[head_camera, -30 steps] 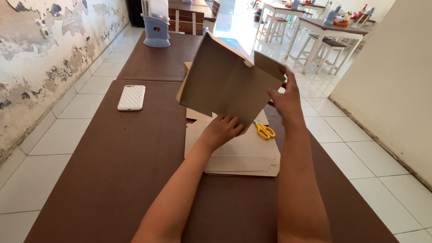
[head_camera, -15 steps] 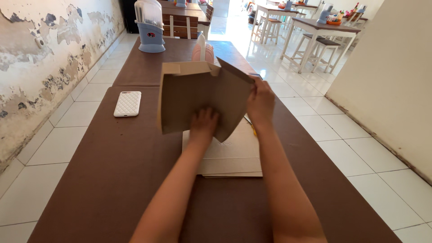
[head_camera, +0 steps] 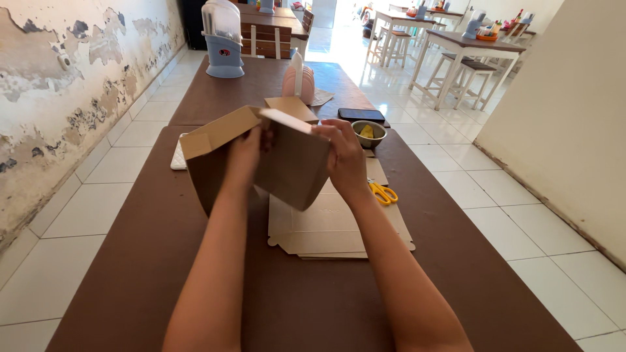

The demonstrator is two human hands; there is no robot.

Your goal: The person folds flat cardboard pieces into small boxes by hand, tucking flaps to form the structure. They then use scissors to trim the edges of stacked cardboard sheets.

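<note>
Brown tabletop point(head_camera: 130, 274) filled most of the view, a long table running away from the camera between a wall with peeling paint point(head_camera: 59, 85) on the left and white floor tiles point(head_camera: 535, 215) on the right. Both bare hands held a brown cardboard box point(head_camera: 261, 160) up above the table, partly folded into shape, with one flap standing out toward the left and another panel tilted down toward the right. The left hand point(head_camera: 244, 153) pressed flat against the middle of the box, its fingers hidden behind or against the cardboard, so how far they curled could not be told. The right hand point(head_camera: 345, 156) gripped the upper right edge of the box, fingers bent over the rim and thumb on the near face. Under the box lay a stack of flat cardboard sheets point(head_camera: 339, 225), resting on the table. Just to the right of that stack, near the right wrist, lay a pair of yellow-handled scissors point(head_camera: 383, 193). Farther back stood a small bowl point(head_camera: 368, 133) with something yellow in it, a dark phone point(head_camera: 360, 115) just beyond it, and a pink stack of plates point(head_camera: 298, 83). A white flat object point(head_camera: 178, 156) showed at the left behind the box flap. At the far end of the table stood a blue and clear container point(head_camera: 223, 39).
</note>
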